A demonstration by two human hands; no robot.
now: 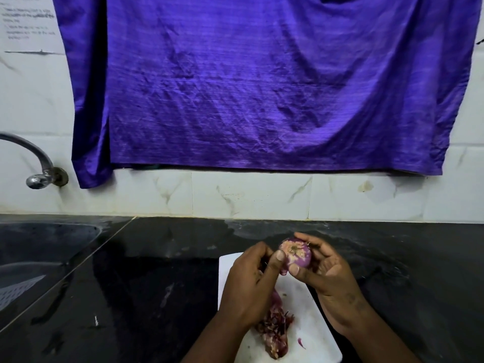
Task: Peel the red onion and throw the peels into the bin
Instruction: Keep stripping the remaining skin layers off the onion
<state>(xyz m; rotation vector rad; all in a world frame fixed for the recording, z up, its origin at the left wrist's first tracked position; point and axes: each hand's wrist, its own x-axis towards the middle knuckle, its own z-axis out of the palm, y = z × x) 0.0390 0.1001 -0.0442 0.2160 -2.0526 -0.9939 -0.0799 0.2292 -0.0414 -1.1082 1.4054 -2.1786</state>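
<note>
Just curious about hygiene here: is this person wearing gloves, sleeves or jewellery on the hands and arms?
No. The left hand and right hand are bare, with no gloves, rings, watch or bracelet showing. Both forearms are uncovered down to the picture's edge, so no sleeve appears. Nails look short and unpainted.

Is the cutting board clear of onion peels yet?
No, a heap of red onion peels lies on the white cutting board, below the right hand holding the red onion.
</note>
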